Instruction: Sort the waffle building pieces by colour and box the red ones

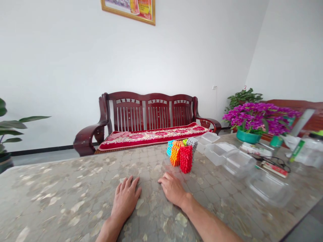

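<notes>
My left hand point(126, 196) lies palm down on the patterned tabletop point(83, 188), its fingers spread and nothing in them. To its right rests my right hand point(173, 189), fingers curled in and close together, with no object visible in it. Just beyond the right hand stands a group of bumpy, upright bundles of small pieces: a red bundle point(186, 159) in front, an orange bundle point(176, 154) beside it, then a light blue bundle point(169, 148) and a grey bundle point(192, 144) behind. A bit of bright green point(185, 142) shows between them. Neither hand touches the bundles.
Clear plastic boxes point(217, 154) and a clear lid-like tray point(270, 188) stand on the right. Past them are a purple flower pot point(248, 136), a dark cable point(276, 160), a red-and-white box point(275, 169) and a clear jar point(311, 149). A wooden bench point(153, 112) stands behind the table.
</notes>
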Tool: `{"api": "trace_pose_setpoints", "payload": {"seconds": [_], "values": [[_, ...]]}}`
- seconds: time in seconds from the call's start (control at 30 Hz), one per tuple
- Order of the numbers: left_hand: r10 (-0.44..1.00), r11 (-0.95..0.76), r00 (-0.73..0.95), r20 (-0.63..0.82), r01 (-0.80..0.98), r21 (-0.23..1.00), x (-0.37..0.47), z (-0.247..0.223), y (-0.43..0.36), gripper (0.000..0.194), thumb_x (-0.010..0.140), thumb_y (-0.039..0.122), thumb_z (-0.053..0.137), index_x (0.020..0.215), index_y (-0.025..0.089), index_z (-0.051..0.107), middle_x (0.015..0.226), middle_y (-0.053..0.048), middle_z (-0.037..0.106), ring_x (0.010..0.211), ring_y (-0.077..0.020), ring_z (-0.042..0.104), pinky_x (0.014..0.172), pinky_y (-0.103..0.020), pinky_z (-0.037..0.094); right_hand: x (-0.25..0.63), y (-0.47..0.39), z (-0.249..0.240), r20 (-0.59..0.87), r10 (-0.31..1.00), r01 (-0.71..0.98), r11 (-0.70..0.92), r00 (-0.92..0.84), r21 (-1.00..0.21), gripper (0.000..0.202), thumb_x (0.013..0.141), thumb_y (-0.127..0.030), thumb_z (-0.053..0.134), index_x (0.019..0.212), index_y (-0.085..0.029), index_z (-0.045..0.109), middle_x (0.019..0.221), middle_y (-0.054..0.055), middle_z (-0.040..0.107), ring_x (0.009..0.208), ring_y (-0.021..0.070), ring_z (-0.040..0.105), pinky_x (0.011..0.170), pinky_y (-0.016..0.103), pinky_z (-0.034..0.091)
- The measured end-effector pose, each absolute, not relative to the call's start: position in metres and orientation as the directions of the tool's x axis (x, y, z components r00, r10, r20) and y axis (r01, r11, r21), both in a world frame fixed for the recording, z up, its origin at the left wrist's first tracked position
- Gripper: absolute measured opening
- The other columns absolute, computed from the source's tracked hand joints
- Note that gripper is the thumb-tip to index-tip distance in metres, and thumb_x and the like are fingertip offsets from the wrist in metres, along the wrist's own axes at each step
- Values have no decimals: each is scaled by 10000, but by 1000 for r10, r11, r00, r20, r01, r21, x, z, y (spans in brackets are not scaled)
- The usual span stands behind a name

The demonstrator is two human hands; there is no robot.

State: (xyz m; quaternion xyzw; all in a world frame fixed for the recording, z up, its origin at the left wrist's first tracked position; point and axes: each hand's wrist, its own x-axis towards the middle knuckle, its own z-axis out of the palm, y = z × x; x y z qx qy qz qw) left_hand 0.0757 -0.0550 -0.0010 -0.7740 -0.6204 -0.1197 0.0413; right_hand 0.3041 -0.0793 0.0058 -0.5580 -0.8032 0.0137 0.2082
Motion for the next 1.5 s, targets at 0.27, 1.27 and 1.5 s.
{"api": "trace_pose_setpoints", "payload": {"seconds": [0.27, 1.27, 1.5], "values": [[948, -229, 200, 248, 969, 94, 74, -4, -53, 447, 903, 324, 417, 1316, 249, 569, 1414, -81, 512, 1343, -271, 399, 1112, -425, 277, 304, -81, 7, 314, 901, 882, 386, -299, -271, 266, 895, -146, 459, 1035, -239, 666, 993, 34, 604, 933, 143, 579, 797, 229, 430], [945, -231, 195, 262, 966, 112, 73, -5, -54, 444, 897, 321, 409, 1303, 260, 578, 1400, -68, 524, 1334, -267, 398, 1108, -427, 286, 305, -81, 8, 295, 905, 876, 390, -308, -283, 274, 907, -155, 442, 1057, -245, 653, 1016, 31, 597, 939, 139, 583, 824, 230, 428], [943, -238, 204, 261, 966, 105, 74, -2, -55, 434, 906, 316, 406, 1298, 267, 584, 1396, -75, 526, 1327, -270, 406, 1107, -434, 282, 306, -79, 5, 308, 900, 871, 399, -310, -289, 268, 899, -151, 456, 1056, -243, 654, 1009, 30, 598, 947, 141, 578, 841, 232, 423]]}}
